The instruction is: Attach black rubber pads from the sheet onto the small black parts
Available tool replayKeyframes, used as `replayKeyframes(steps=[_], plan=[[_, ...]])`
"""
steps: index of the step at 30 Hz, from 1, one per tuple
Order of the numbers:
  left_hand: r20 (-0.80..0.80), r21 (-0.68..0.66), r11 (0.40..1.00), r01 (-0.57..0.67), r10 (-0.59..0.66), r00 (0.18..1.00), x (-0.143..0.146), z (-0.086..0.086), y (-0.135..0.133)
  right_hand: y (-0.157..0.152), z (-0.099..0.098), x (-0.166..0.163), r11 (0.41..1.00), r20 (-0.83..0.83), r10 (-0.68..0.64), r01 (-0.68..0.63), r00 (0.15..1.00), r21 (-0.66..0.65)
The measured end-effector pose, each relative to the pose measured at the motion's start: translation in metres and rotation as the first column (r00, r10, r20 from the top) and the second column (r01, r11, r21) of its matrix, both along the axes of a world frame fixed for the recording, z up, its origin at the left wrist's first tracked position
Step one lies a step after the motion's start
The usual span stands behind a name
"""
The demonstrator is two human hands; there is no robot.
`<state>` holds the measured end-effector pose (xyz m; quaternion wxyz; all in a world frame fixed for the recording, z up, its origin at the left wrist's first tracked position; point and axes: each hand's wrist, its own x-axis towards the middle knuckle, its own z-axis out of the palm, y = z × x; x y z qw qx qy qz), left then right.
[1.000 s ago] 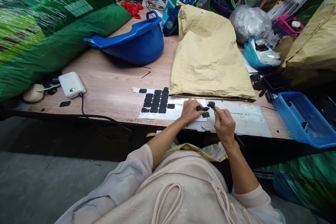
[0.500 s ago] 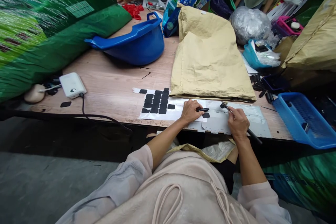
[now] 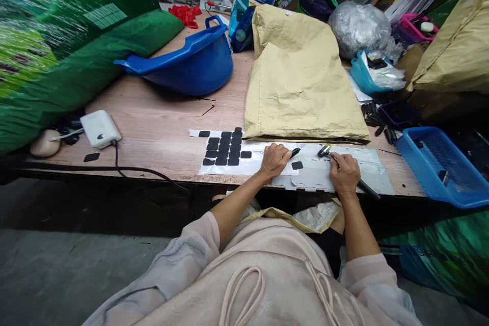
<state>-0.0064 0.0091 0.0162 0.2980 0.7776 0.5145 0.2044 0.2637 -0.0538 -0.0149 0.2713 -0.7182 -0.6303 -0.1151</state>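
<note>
My left hand (image 3: 274,159) rests closed on a white backing sheet (image 3: 252,165), gripping a short black stick-like piece (image 3: 294,152) that pokes out to the right. My right hand (image 3: 345,174) is closed round a small hammer (image 3: 326,151); its metal head rests on the sheet and its dark handle runs back past my wrist. A single black pad (image 3: 297,165) lies on the sheet between the hands. Several black pads (image 3: 225,147) sit in rows on the sheet left of my left hand.
A tan paper sack (image 3: 301,76) lies just behind the sheet. A blue tub (image 3: 187,63) and a green sack (image 3: 72,46) stand at the left, a white box with a cable (image 3: 100,128) near the front edge. A blue basket (image 3: 439,165) sits at the right. Other people work at the far end.
My right hand has moved right, away from the left hand, and lowered the hammer's head onto the sheet. The left hand has settled down onto the sheet.
</note>
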Motion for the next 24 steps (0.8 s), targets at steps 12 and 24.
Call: replayKeyframes(steps=[12, 24], plan=[[0.108, 0.147, 0.895, 0.421, -0.438, 0.893, -0.016, 0.003, -0.082, 0.0, 0.001, -0.002, 1.0, -0.005, -0.01, 0.01, 1.0, -0.023], [-0.236, -0.411, 0.788, 0.459, -0.578, 0.781, -0.013, 0.007, -0.091, -0.001, 0.0, -0.005, 1.0, -0.01, -0.005, 0.005, 1.0, -0.026]])
